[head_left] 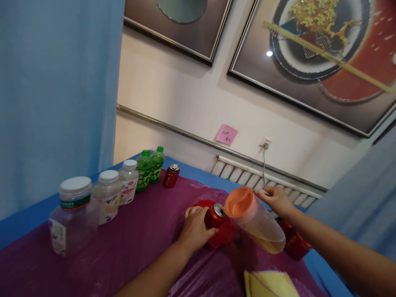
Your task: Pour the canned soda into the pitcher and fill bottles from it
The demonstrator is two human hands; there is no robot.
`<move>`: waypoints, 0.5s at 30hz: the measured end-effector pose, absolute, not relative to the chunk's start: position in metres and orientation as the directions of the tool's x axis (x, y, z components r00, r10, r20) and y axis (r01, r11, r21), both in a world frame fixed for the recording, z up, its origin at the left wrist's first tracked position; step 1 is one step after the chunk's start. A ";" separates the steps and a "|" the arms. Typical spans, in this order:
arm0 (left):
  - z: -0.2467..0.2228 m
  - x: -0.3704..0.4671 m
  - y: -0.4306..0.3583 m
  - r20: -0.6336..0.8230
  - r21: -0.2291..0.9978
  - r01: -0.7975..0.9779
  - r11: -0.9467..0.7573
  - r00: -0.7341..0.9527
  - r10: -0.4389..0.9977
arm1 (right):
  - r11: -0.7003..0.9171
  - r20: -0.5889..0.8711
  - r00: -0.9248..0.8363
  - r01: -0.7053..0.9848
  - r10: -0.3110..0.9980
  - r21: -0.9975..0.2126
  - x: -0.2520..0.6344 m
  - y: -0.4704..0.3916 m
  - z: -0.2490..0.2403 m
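My left hand (196,226) is closed around a red drink can (215,215), which has an open top. The can stands upright in a red dish (225,235) with a wavy rim. My right hand (275,199) grips the handle of a clear plastic pitcher (258,218) with an orange lid. The pitcher leans left, its lid right beside the can's opening, and some yellowish liquid lies low in it. From here I cannot tell whether any liquid is flowing into the can.
Along the left stand clear jars with white lids (107,196), two green bottles (144,171) and another red can (171,175). Red cans (295,243) sit behind the pitcher. A folded yellow cloth (270,284) lies in front. Purple sheeting (139,247) covers the table; a radiator (244,175) is beyond.
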State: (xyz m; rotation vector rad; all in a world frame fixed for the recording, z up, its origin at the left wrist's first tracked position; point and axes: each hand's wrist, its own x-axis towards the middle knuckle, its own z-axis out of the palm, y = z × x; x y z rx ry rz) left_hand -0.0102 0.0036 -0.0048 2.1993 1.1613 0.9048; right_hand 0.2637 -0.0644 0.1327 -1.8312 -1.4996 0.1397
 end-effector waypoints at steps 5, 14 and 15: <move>-0.004 -0.010 0.003 0.330 0.678 0.522 -0.518 0.413 0.849 | -0.032 0.349 0.319 0.777 0.881 -0.629 0.262 -0.065 0.128; 0.002 -0.012 0.006 0.336 0.683 0.533 -0.500 0.379 0.862 | -0.042 0.355 0.473 0.644 0.806 -0.764 0.281 -0.065 0.095; 0.002 -0.012 0.007 0.334 0.688 0.536 -0.490 0.366 0.869 | -0.041 0.350 0.511 0.607 0.785 -0.793 0.284 -0.066 0.089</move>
